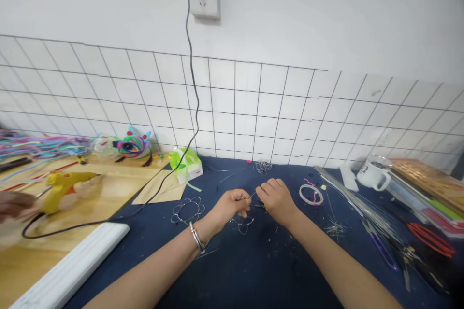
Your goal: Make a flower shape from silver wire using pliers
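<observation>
My left hand [235,203] pinches a thin bent wire piece [245,226], whose rounded loops hang below the fingers. A short strand of wire runs across the gap to my right hand [276,200], whose curled fingers close on its end. A small dark object [259,205] shows by the right fingertips; I cannot tell whether it is held. Left of my left hand lies a flower-shaped wire ring [188,210] on the dark blue cloth [275,270]. To the right of my right hand is a white ring [311,195] with pink cord.
At far left another person's hand [14,205] is beside a yellow glue gun [61,188], whose black cord crosses the cloth's left. Long wires [351,198], purple-handled scissors [383,251] and a white mug [375,172] lie right. A white bar [76,265] lies front left.
</observation>
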Tool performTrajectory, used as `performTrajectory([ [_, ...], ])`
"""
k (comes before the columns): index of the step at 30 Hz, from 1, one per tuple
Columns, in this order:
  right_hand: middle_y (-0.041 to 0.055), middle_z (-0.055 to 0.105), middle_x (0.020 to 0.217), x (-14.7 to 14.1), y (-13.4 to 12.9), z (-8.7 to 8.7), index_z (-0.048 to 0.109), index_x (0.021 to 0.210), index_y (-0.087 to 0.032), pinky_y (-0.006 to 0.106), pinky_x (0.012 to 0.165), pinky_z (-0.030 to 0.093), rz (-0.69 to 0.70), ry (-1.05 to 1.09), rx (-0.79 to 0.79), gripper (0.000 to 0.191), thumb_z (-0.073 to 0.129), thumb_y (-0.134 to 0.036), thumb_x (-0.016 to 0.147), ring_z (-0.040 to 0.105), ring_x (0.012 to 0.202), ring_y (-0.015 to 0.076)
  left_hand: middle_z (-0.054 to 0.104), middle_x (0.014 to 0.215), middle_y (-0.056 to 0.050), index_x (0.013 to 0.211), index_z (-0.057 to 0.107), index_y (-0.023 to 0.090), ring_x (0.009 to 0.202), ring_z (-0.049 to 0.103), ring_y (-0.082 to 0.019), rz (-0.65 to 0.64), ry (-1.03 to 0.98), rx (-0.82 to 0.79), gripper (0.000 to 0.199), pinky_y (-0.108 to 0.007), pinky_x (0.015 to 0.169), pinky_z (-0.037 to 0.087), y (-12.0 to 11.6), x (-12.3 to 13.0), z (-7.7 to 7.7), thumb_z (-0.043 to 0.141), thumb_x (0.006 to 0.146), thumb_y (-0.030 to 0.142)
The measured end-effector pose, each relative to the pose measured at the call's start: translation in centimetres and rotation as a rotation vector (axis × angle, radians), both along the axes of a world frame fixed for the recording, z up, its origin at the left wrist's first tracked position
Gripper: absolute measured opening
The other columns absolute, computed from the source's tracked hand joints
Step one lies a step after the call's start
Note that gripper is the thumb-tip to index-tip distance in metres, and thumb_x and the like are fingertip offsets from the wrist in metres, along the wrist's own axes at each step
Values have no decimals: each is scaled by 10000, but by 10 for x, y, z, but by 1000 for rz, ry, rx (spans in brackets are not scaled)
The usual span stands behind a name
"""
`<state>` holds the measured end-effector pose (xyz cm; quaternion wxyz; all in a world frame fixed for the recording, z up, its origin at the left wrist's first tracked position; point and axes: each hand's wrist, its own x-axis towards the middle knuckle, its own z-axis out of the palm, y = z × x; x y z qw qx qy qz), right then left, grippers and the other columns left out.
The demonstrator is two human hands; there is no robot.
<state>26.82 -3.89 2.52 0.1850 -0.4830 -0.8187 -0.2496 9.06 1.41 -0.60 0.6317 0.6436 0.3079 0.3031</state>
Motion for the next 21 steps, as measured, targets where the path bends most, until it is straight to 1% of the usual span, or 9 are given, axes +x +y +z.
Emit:
performTrajectory([
  [2,68,548,747,6,4,-7,590,873,-163,339,701,264,-29,77,-19,202,392,-127,868,406,764,188,606,663,-24,779,570,130,507,558,-100,34,-32,-14,223,-204,511,410,2,8,-3,597,725,345],
  [5,71,557,748,10,8,-22,600,835,-165,339,723,270,-78,230,-73,209,394,-145,867,418,775,190,601,679,-28,780,571,129,532,552,-101,58,-59,-15,223,-207,530,413,3,15,-12,589,738,346],
  [9,58,578,739,7,13,-42,614,776,-175,315,753,300,-116,477,-183,202,429,-188,856,453,766,174,601,702,-30,792,573,129,559,552,-101,84,-44,-22,215,-210,554,412,2,14,-24,580,753,340],
  [12,33,604,757,3,16,-51,628,779,-194,282,741,336,-127,674,-279,167,467,-193,824,494,758,156,604,712,-29,801,573,131,567,551,-96,98,-36,-47,217,-208,567,408,0,12,-29,579,758,343],
  [16,9,632,738,1,17,-56,635,786,-193,244,643,384,-116,920,-439,158,485,-239,795,543,683,137,601,705,-23,800,574,132,558,536,-85,133,-64,-67,224,-196,559,394,-3,12,-28,588,752,351],
  [18,8,637,718,0,17,-55,636,796,-180,230,601,397,-90,1026,-526,177,485,-273,789,553,650,132,595,699,-18,795,572,132,547,523,-75,156,-83,-76,224,-187,547,382,-3,13,-27,591,752,351],
  [21,18,635,715,-2,14,-50,634,823,-160,219,577,405,-42,1159,-634,217,493,-319,781,550,645,128,587,694,-13,790,568,132,533,505,-63,176,-105,-101,219,-179,537,370,-2,12,-26,596,752,346],
])
